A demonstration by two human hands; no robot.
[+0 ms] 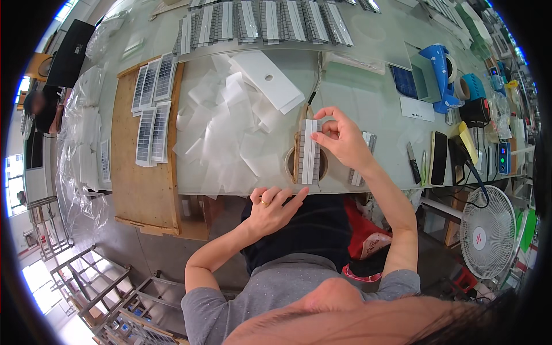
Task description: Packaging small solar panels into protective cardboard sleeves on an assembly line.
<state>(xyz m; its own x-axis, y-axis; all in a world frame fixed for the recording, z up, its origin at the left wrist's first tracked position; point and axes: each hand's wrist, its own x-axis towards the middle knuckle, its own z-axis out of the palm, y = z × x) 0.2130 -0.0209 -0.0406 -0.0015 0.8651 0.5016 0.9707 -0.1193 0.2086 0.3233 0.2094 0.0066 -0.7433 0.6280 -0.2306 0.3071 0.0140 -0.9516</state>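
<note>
In front of me a narrow grey gridded strip [309,158] with a white band down its middle lies lengthwise on a small wooden block [297,155]. My right hand [345,141] is at the strip's far end, thumb and forefinger curled round its right corner. My left hand [271,211] hovers at the table's front edge, fingers stretched out, the forefinger close to the strip's near end. Beneath the block a round opening or ring [324,164] partly shows. A second gridded strip [363,158] lies to the right, partly hidden by my right forearm.
Loose translucent film sheets [230,126] and a white box [267,77] lie left of centre. Small panels [154,135] rest on a wooden board [129,190]. Several strips line a raised glass shelf [368,46]. Rightward are a knife [413,164], phone [439,158], blue tape dispenser [441,80] and fan [487,233].
</note>
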